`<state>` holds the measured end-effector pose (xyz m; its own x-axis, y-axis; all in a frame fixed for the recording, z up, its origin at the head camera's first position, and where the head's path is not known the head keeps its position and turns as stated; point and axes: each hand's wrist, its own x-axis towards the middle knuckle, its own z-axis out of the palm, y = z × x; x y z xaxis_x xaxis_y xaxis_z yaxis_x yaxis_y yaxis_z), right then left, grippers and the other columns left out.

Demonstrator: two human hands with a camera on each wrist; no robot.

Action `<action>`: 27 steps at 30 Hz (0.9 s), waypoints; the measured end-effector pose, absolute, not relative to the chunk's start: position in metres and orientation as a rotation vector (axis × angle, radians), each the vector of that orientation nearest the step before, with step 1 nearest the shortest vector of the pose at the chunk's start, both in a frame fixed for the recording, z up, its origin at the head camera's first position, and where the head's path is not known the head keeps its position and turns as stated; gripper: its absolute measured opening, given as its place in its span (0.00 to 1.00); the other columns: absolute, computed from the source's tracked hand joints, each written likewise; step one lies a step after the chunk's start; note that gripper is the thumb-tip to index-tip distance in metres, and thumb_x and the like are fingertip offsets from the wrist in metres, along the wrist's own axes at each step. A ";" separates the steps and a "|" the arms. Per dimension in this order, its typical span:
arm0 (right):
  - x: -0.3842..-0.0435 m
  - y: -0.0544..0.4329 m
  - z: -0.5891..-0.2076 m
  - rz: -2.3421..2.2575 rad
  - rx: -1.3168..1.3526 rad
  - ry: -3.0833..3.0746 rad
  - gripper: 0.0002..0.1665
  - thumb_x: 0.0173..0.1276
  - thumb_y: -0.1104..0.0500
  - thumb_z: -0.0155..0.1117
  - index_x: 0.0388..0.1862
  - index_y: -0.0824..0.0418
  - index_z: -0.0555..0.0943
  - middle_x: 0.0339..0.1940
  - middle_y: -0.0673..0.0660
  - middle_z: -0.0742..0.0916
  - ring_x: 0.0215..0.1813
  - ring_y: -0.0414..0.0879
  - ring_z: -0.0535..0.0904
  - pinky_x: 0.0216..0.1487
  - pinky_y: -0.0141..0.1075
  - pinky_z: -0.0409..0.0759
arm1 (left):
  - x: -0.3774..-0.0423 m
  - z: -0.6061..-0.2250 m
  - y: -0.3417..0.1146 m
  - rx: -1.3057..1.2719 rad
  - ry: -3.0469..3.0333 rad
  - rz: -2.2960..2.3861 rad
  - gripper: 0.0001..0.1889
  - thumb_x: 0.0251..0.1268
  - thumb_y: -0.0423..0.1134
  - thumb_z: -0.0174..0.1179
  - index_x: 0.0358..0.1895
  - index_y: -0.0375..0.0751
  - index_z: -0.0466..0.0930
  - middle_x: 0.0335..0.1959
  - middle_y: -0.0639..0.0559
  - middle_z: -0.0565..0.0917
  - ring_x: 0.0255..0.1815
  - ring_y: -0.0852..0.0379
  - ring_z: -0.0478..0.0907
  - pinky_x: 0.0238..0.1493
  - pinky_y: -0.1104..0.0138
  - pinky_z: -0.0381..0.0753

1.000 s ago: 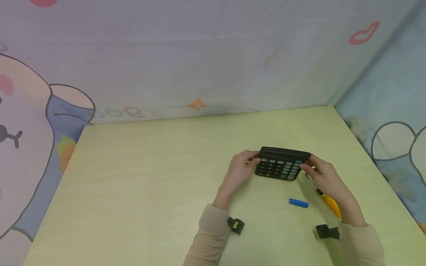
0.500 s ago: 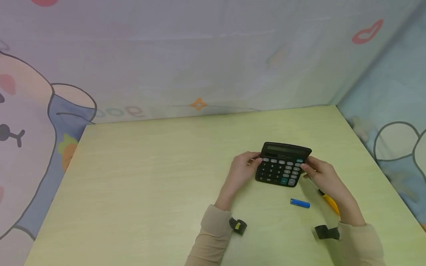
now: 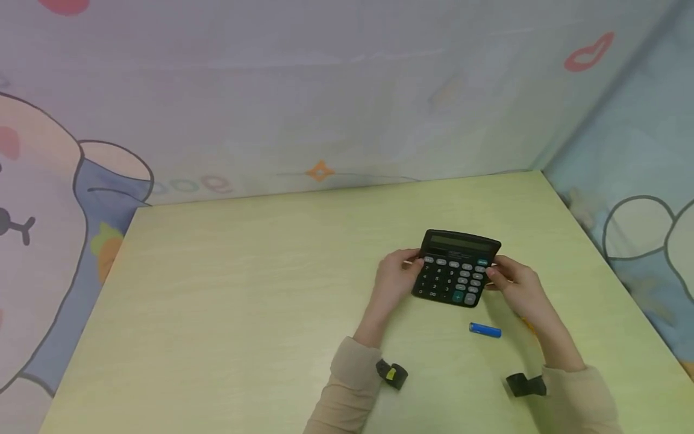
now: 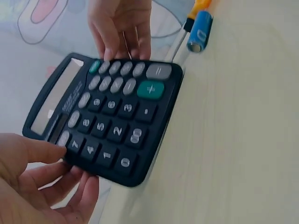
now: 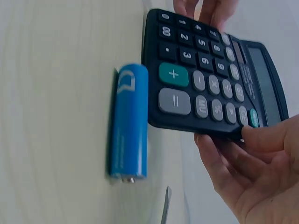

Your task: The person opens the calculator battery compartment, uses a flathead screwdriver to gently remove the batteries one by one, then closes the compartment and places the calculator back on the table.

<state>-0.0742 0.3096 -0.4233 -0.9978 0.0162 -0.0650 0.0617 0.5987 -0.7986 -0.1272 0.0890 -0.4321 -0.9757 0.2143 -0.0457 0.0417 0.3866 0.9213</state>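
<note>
Both hands hold a black calculator point(image 3: 454, 268) by its two sides, its keys and display facing up toward the head camera and its display end raised. My left hand point(image 3: 394, 277) pinches the left edge, thumb on the front near the grey keys and fingers behind. On the opposite edge, my right hand point(image 3: 517, 286) grips the same way, with the thumb point(image 5: 266, 136) beside the green key. In the left wrist view, the calculator's lower edge comes close to the tabletop. A blue battery point(image 3: 485, 330) lies on the table just in front of it.
A yellow-handled tool point(image 4: 200, 6) with a black collar and thin metal shaft, likely a screwdriver, lies beside the battery, mostly hidden under the right forearm in the head view. The pale wooden table point(image 3: 228, 301) meets a printed cloth backdrop point(image 3: 303, 108) behind and at the sides.
The calculator has tilted back, so its display and keys, earlier seen at a steep slant, now face the camera more fully. Both hands keep their hold; battery and tool stay put.
</note>
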 end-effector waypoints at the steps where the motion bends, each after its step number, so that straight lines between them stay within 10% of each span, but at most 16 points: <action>1: -0.074 0.309 -0.424 -1.403 0.085 2.759 0.24 0.77 0.62 0.45 0.64 0.79 0.65 0.51 0.76 0.82 0.42 0.52 0.85 0.45 0.41 0.85 | -0.126 -0.432 0.090 0.211 2.472 1.654 0.16 0.66 0.35 0.58 0.56 0.35 0.80 0.47 0.42 0.84 0.40 0.54 0.84 0.34 0.72 0.81; 7: -0.074 0.302 -0.426 -1.469 0.210 2.767 0.25 0.75 0.63 0.48 0.65 0.78 0.65 0.50 0.76 0.82 0.40 0.44 0.85 0.43 0.36 0.85 | -0.122 -0.431 0.096 0.143 2.484 1.644 0.21 0.61 0.28 0.56 0.60 0.34 0.77 0.48 0.42 0.82 0.40 0.55 0.81 0.35 0.72 0.80; 27: -0.074 0.285 -0.424 -1.358 0.315 2.684 0.36 0.75 0.55 0.48 0.74 0.71 0.54 0.67 0.73 0.69 0.62 0.65 0.72 0.57 0.52 0.76 | -0.116 -0.437 0.102 0.136 2.393 1.754 0.40 0.52 0.19 0.46 0.73 0.43 0.59 0.55 0.40 0.81 0.49 0.50 0.81 0.54 0.60 0.79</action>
